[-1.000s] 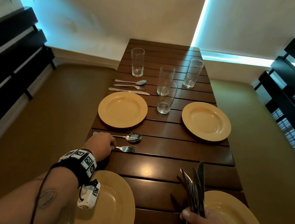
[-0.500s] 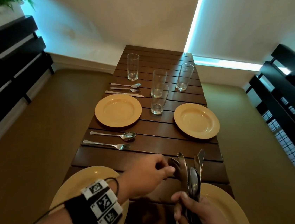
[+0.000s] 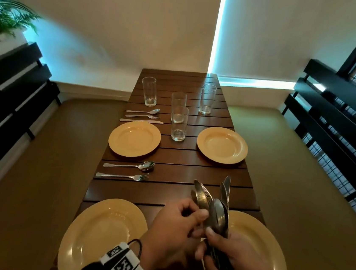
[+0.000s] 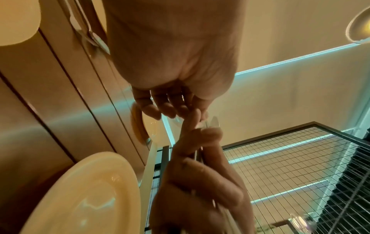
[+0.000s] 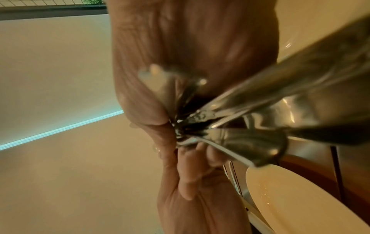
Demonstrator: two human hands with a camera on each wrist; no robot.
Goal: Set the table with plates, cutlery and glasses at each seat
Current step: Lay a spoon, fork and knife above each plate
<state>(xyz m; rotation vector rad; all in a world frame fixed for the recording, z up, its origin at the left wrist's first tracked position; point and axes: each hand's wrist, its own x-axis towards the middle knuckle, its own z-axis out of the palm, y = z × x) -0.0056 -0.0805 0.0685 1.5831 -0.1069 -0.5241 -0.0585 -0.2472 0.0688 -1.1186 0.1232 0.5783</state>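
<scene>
Dark slatted table [image 3: 174,174] below me. My right hand [image 3: 245,260] grips the cutlery bundle [image 3: 215,208] over the near right plate [image 3: 271,241]; my left hand [image 3: 175,227] seems to pinch one piece. Pulling it crooked could drag neighbours loose, clattering onto the plate.

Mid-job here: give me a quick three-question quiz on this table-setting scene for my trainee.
1. True or false: the right hand grips a bundle of cutlery.
2. How many yellow plates are on the table? A) two B) three C) four
3. The spoon and fork lie on the left between two plates; which piece does the far left setting have that is missing here?

Key: 1 true; 2 C; 3 knife.
</scene>
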